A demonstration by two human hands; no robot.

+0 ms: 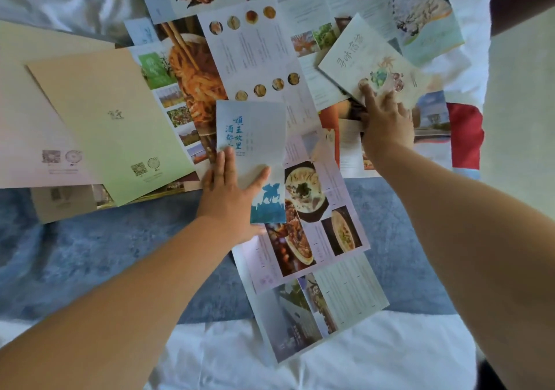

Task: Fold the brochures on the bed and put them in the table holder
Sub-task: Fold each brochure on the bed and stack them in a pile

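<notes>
Several brochures lie spread over the bed. A folded pale blue brochure (252, 137) with blue characters and a horse print lies in the middle; my left hand (231, 191) rests flat on its lower left part, fingers straight, thumb spread. My right hand (386, 119) reaches further back and touches the lower edge of a folded cream brochure (366, 56) with green characters and food drawings. A long unfolded food brochure (312, 239) stretches under both towards me. The table holder is not in view.
Large cream-and-green sheets (111, 122) lie at the left. More unfolded leaflets (249, 44) cover the back of the bed. A blue runner (90, 254) crosses the white bedding (240, 356). A red object (465, 134) sits at the right edge.
</notes>
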